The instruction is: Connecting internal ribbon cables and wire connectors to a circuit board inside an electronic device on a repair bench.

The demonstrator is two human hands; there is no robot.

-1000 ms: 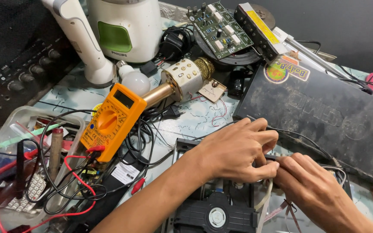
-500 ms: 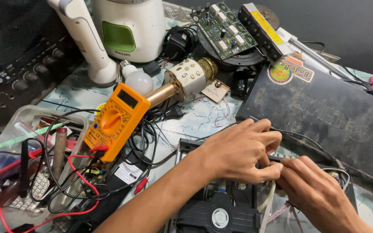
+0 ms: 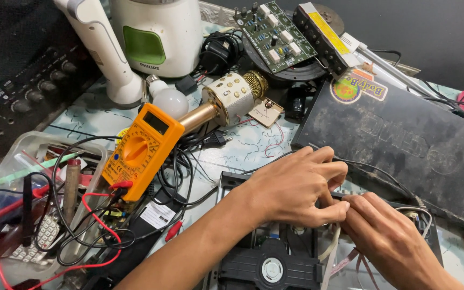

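Note:
My left hand (image 3: 291, 188) reaches in from the lower left, fingers curled and pinched over the far right corner of an opened black disc drive mechanism (image 3: 272, 266). My right hand (image 3: 388, 239) meets it from the right, and the fingertips of both hands touch at the same spot. A white flat cable (image 3: 330, 252) runs down from that pinch point, and its end is hidden under the fingers. Thin grey wires (image 3: 404, 188) lead off to the right behind the hands.
A dusty black metal cover (image 3: 404, 134) lies at the right. An orange multimeter (image 3: 140, 150) with red and black leads, a gold microphone (image 3: 232, 96), a bulb (image 3: 170, 101), a white and green appliance (image 3: 157, 37), a green circuit board (image 3: 275, 35) and a plastic tray of tools (image 3: 6, 161) crowd the left and back.
Both hands stay pressed together at the same spot on the drive, with only small finger shifts. The view has dipped slightly.

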